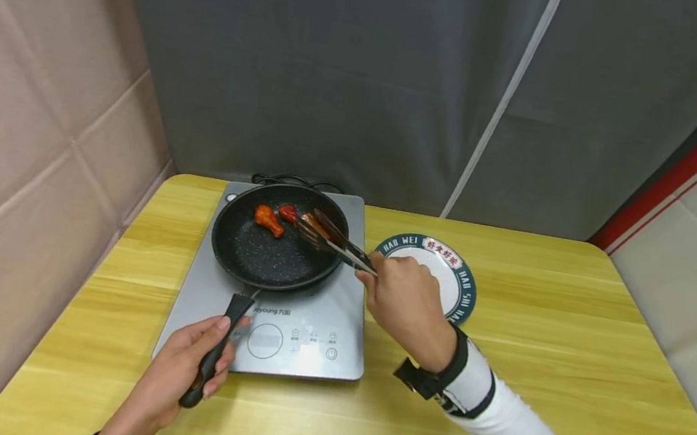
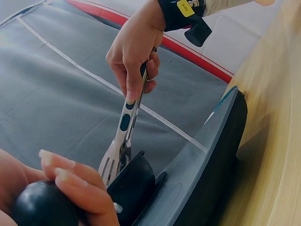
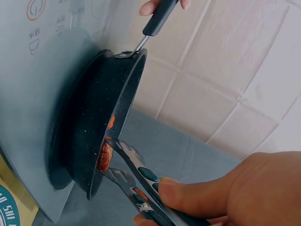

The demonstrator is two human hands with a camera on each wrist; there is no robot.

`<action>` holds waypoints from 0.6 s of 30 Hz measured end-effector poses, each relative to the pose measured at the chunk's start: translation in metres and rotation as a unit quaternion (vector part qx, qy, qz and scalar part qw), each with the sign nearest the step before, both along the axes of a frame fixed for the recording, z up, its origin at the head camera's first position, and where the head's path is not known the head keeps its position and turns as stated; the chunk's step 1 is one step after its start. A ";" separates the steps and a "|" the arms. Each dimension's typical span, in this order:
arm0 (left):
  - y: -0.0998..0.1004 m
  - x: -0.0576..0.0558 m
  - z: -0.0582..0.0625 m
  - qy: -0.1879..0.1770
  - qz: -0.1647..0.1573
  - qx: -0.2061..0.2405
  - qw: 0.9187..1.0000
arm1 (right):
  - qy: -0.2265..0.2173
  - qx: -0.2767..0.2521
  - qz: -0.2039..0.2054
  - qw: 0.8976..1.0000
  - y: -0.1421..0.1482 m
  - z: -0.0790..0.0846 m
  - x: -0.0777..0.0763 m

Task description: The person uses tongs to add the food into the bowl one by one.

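Head camera has the clearest angle: a round black speckled frying pan (image 1: 251, 252) is over a flat silver cooktop (image 1: 337, 323), toward the cooktop's far edge, on the far-left part of a yellow wood-grain table (image 1: 543, 346). Left hand (image 1: 181, 356) is wrapped round the pan's black handle (image 1: 214, 358), and the right hand (image 1: 406, 302) is gripping silvery metal tongs with dark grips (image 1: 350, 256). Looks mid-job to me: the tongs are in at a brownish-orange chunk of food (image 3: 105, 157) by the pan's right rim, while a glossy orange drumstick (image 1: 269, 221) and a small red piece (image 1: 287, 213) lie toward the pan's far edge, clear of the tongs. So one being worked, two left alone, and none properly out of the pan. Can't tell if the tongs are really squeezing that chunk, or whether the pan's base is flat or a bit lifted. Right hand blocks part of the white plate with a dark green rim (image 1: 466, 292), just beside the cooktop's right edge. Left wrist view doesn't see the food at all, and no clue if the heat's on.
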State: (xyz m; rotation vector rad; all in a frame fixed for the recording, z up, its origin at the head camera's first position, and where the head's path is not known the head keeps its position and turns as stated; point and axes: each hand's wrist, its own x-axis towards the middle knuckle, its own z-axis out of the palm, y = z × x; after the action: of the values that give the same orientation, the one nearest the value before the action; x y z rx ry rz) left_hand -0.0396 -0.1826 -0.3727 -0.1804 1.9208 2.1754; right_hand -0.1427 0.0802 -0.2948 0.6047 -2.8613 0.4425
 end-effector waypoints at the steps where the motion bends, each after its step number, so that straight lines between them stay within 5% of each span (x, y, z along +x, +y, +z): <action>1: 0.000 0.000 0.000 0.000 0.000 0.000 1.000 | -0.002 0.001 -0.002 1.000 -0.001 -0.001 0.000; 18: 0.001 0.001 0.003 -0.004 0.002 -0.006 1.000 | -0.006 0.052 0.003 0.999 -0.009 -0.004 -0.002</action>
State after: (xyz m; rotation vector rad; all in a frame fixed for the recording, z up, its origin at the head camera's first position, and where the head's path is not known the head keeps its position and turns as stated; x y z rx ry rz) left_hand -0.0388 -0.1816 -0.3699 -0.1939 1.9323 2.1617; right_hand -0.1446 0.0707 -0.2990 0.6306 -2.9083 0.3009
